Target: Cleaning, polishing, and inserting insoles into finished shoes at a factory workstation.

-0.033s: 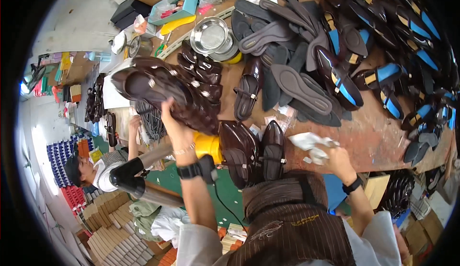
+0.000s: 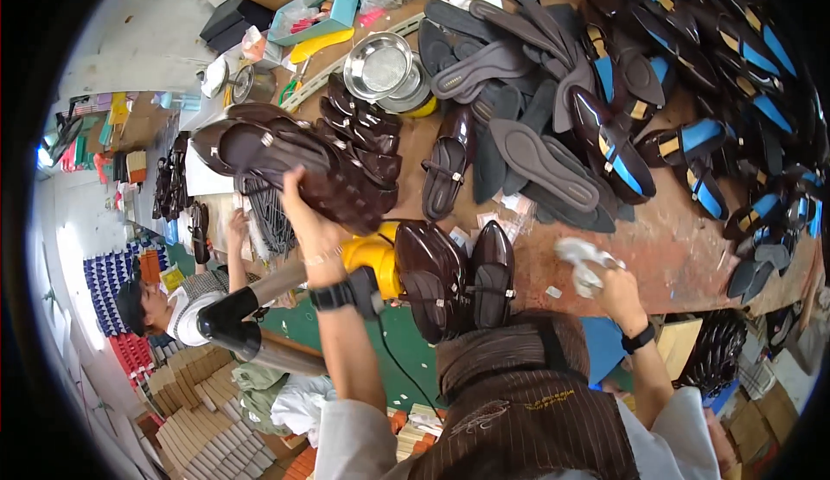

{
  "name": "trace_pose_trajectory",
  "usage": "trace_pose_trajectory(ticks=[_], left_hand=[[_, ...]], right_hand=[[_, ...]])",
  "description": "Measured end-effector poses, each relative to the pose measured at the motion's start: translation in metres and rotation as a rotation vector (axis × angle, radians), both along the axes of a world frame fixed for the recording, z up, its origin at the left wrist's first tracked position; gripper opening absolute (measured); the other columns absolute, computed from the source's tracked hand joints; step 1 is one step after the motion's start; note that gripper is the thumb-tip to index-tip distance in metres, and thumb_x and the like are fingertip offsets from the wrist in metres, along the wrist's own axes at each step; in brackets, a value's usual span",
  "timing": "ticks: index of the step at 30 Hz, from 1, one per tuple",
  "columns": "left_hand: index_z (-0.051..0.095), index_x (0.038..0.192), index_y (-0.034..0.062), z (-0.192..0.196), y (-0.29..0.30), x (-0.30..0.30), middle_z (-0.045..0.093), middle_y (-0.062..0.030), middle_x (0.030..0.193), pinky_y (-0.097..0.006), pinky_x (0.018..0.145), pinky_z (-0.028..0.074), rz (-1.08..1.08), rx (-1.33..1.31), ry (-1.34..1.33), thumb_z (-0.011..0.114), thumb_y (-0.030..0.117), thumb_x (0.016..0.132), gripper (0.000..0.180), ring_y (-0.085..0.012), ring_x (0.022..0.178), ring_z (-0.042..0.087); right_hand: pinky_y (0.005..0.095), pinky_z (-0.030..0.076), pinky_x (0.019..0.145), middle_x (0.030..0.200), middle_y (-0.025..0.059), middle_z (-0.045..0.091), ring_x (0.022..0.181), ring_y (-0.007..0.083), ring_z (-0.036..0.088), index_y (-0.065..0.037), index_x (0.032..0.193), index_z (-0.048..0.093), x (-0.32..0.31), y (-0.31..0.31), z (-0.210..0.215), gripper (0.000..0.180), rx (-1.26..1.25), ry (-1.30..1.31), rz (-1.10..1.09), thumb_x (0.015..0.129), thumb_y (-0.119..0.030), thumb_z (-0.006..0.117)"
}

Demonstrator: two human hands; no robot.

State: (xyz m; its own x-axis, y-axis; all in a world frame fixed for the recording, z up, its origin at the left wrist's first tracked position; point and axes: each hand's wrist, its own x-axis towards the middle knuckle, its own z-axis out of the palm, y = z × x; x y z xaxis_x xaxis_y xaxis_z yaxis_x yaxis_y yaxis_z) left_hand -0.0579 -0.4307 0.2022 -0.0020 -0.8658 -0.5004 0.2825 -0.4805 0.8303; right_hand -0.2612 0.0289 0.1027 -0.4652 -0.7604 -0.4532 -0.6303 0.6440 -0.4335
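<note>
My left hand [image 2: 303, 212] is closed on the near edge of a glossy dark brown strapped shoe [image 2: 233, 143], over the table's left side. Several more dark shoes [image 2: 350, 182] are bunched right beside it, partly hidden. My right hand [image 2: 619, 292] grips a crumpled white cloth [image 2: 581, 264] above the table's near right part. Between my hands, dark pointed shoes [image 2: 432, 264] with buckled straps stand at the near edge, and a single matching shoe [image 2: 493, 264] is beside them. Another dark shoe [image 2: 450, 160] lies farther back.
Grey insoles [image 2: 545, 165] pile up mid-table, with many shoes lined in blue [image 2: 700, 134] to their right. Metal bowls [image 2: 380, 65] and a blue box [image 2: 316, 15] sit at the back. A yellow cylinder [image 2: 372, 260] and a black-jointed pole [image 2: 233, 320] are near my left forearm. Another person [image 2: 164, 307] works at left.
My left hand and its shoe have shifted slightly left, the shoe tilting a little. My right hand has moved slightly right with the cloth, which is now more bunched up.
</note>
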Motion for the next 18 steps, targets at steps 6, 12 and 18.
trace_pose_trajectory(ticks=[6,12,18], left_hand=[[0.028,0.157,0.0188,-0.078,-0.129,0.001,0.05,-0.0249,0.135,-0.049,0.1,0.043,0.346,-0.179,-1.02,0.085,0.036,0.058,0.116,-0.039,0.117,0.053],[0.022,0.156,0.0065,-0.182,-0.153,0.046,0.034,-0.0227,0.153,-0.044,0.111,0.037,0.026,0.239,-1.165,0.08,0.044,0.065,0.114,-0.041,0.13,0.047],[0.009,0.154,0.0013,-0.166,-0.12,0.007,0.026,-0.021,0.157,-0.047,0.111,0.036,0.317,0.418,-0.919,0.077,0.052,0.069,0.12,-0.0345,0.137,0.037]], right_hand=[[0.0479,0.053,0.09,0.125,0.0271,0.06,0.102,0.0424,0.066,-0.008,0.134,0.058,-0.014,0.045,-0.027,0.064,0.231,0.334,-0.07,0.073,-0.014,0.076],[0.0433,0.053,0.088,0.111,0.0276,0.068,0.104,0.0378,0.066,0.002,0.122,0.065,0.013,0.022,-0.043,0.048,0.057,-0.448,-0.434,0.084,-0.024,0.075],[0.0464,0.053,0.085,0.102,0.025,0.07,0.099,0.0407,0.067,0.0,0.105,0.073,0.071,-0.044,-0.069,0.061,0.092,-0.91,-0.008,0.09,-0.058,0.061]])
